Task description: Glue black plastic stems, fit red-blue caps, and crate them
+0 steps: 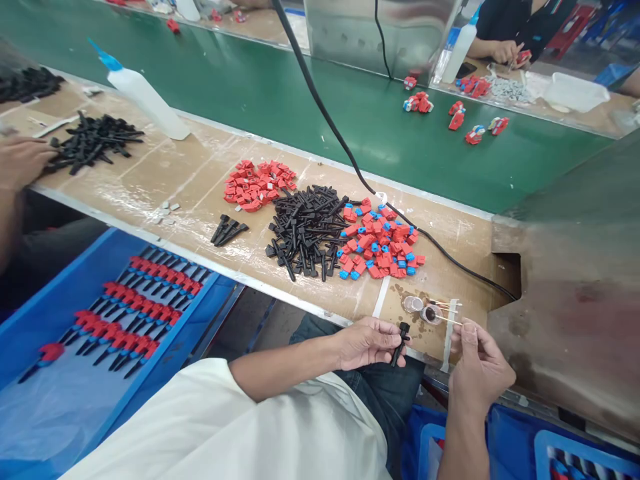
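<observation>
Near the front edge of the bench, my left hand point(373, 343) pinches a black plastic part point(400, 343), shaped like a short rod with a block at its top. To its right, my right hand point(477, 363) grips a thin cotton swab point(447, 319) by one end. The swab's other end reaches into a small cup of dark liquid point(431, 313). Beside that cup stands a second small clear cup point(413, 304), with several more swabs point(447, 305) lying behind. Farther back are a pile of black parts point(313, 223) and a pile of red-and-blue pieces point(383, 243).
A pile of red pieces point(257, 183) and a white squeeze bottle point(147, 100) sit farther left. A black cable point(340, 140) crosses the bench. Assembled parts fill rows in a blue bin point(103, 413). A co-worker's hand point(23, 160) is at far left; a green belt point(240, 87) runs behind.
</observation>
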A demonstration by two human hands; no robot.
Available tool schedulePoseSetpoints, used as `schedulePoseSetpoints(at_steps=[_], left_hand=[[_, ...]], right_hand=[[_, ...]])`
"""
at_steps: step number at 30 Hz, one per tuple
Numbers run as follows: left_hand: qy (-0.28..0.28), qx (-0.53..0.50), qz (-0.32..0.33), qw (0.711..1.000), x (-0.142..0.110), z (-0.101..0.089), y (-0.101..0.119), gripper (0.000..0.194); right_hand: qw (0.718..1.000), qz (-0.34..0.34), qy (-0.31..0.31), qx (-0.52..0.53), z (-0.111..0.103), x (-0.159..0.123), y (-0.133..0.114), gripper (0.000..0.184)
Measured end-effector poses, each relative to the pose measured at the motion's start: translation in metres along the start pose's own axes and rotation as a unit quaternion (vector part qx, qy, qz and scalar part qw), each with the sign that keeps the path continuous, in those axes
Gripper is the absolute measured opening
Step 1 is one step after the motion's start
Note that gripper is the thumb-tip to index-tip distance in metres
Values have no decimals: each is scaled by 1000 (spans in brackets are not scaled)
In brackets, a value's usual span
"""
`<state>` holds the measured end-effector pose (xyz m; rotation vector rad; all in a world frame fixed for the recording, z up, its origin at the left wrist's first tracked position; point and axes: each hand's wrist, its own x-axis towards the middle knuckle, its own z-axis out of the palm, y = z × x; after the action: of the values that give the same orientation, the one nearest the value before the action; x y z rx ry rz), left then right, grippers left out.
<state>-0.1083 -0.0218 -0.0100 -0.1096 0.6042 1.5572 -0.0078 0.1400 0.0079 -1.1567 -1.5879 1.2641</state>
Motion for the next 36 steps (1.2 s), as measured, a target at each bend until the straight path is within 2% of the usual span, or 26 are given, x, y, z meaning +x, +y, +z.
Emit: schedulePoseSetpoints(at_steps=[2,5,8,10,12,16,20,32,34,36], left_hand=[[3,-12,-4,1000,0,3,1,28],[7,-28,-4,1000,1,10,3,22],[5,-36,2,999,1,15,4,20],[2,-41,2,999,2,17,3,24],[-5,-43,2,999,2,17,2,30],[-31,-31,6,999,-1,16,0,42],[-42,-21,2,999,-4,19,0,50],[-28,25,19,999,-10,18,-1,53],[-14,55,25,998,-10,18,-2,54],[-2,80,31,996,-10,18,-3,55]], right_hand=[[991,91,-23,94,1,3,0,42],[960,193,-86,185,-2,11,-2,42],[938,236,-116,226,-9,15,-8,42],[936,233,-125,233,-13,12,-13,42],[948,198,-125,217,-18,5,-19,40],[988,45,-87,115,-25,-22,-34,34],[993,-52,-102,-2,-31,-44,-45,29],[952,-217,-159,-143,-34,-45,-33,17],[934,-263,-168,-171,-34,-43,-36,14],[895,-348,-197,-198,-33,-39,-42,15]])
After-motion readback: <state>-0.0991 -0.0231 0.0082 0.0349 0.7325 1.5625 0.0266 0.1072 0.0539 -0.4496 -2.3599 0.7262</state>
